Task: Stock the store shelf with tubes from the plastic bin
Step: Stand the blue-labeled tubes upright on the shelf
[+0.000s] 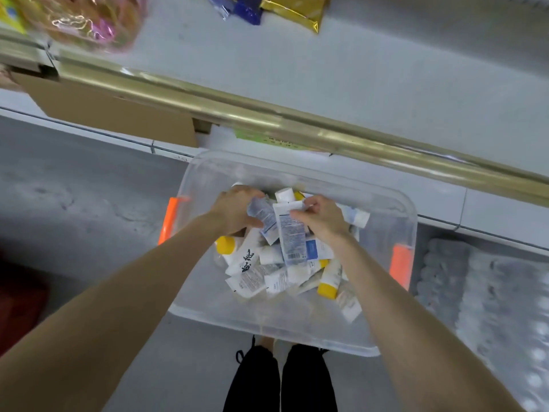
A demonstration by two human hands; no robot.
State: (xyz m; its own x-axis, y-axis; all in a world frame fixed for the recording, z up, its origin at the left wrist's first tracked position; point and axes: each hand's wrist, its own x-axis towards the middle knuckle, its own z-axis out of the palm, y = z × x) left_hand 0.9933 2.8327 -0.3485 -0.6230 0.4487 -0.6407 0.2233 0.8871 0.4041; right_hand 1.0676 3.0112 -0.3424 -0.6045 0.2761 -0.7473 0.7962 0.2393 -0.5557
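A clear plastic bin [383, 203] with orange handle clips stands on the floor below the shelf. Several white tubes [255, 278], some with yellow caps, lie heaped inside it. My left hand [234, 211] grips a small grey-blue tube [263, 214] over the heap. My right hand [322, 220] holds a longer white tube [292, 236] with printed text and a barcode, its fingers curled over the top end. Both hands are inside the bin, close together. The white store shelf [326, 72] runs across the upper part of the view, edged by a gold rail [267, 114].
Yellow, blue and pink packets [291, 10] lie at the back of the shelf. A brown cardboard box [113, 111] sits on the lower ledge to the left. Wrapped bottle packs [490, 292] stand right of the bin. My feet [282, 379] are just behind the bin.
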